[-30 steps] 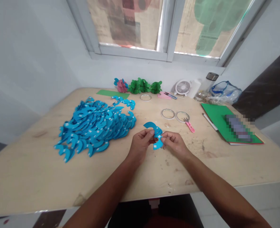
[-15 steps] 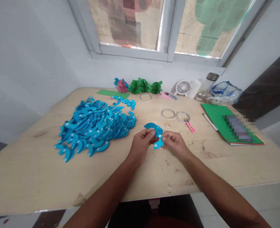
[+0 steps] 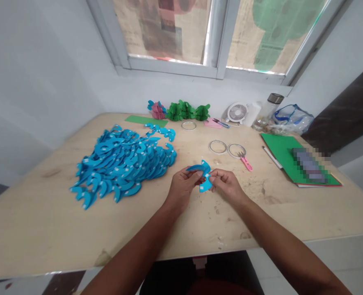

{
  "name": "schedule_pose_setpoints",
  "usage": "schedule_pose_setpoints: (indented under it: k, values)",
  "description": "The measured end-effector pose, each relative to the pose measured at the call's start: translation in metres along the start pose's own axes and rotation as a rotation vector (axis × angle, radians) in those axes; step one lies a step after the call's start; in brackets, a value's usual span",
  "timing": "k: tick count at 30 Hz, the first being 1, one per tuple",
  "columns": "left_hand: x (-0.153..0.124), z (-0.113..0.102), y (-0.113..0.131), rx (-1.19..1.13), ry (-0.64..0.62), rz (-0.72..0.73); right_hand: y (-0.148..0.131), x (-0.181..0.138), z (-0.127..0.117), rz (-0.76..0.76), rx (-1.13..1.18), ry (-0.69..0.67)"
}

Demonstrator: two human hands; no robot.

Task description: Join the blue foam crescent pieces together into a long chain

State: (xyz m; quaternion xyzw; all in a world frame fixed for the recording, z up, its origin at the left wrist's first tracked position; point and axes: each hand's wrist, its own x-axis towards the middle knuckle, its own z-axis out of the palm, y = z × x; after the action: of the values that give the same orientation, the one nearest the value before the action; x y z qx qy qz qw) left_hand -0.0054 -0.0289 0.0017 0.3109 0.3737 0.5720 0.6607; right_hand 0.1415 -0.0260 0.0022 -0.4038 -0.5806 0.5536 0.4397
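Note:
Between my hands, above the middle of the table, is a blue curved paper piece [image 3: 205, 185] with small white squares on it. My left hand [image 3: 184, 184] pinches its upper part, which bends up and away in an arc. The fingertips of my right hand [image 3: 226, 183] are closed on its right edge. Whether it is one piece or several stuck together, I cannot tell. To the left of my hands lies a large heap of similar blue paper arcs [image 3: 128, 159], many bearing white squares.
Tape rolls [image 3: 217, 147] and pink-handled snips [image 3: 245, 162] lie beyond my right hand. Green paper ornaments [image 3: 186, 110], a small white fan [image 3: 237, 112] and a glass bottle [image 3: 265, 112] stand along the wall. A green folder [image 3: 279, 149] and a white pen [image 3: 272, 157] are at right.
The upper part of the blue paper has turned in my left hand and now shows more edge-on. My right hand has barely moved.

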Motion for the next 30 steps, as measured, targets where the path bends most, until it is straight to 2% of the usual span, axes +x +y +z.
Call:
schedule_pose_setpoints:
  k: [17,25,30]
  values:
    - [0.0007,-0.0017,-0.0029,0.159,0.057,0.086,0.0036,0.0022,-0.0003,0.03,-0.024,0.042]
    - [-0.0022,0.0016,-0.0005,0.218,0.001,0.162,0.0009,0.0035,0.0008,0.065,-0.078,0.098]
    - [0.0001,-0.0049,-0.0052,0.305,-0.031,0.196,0.0019,0.0047,0.0003,0.074,-0.093,0.106]
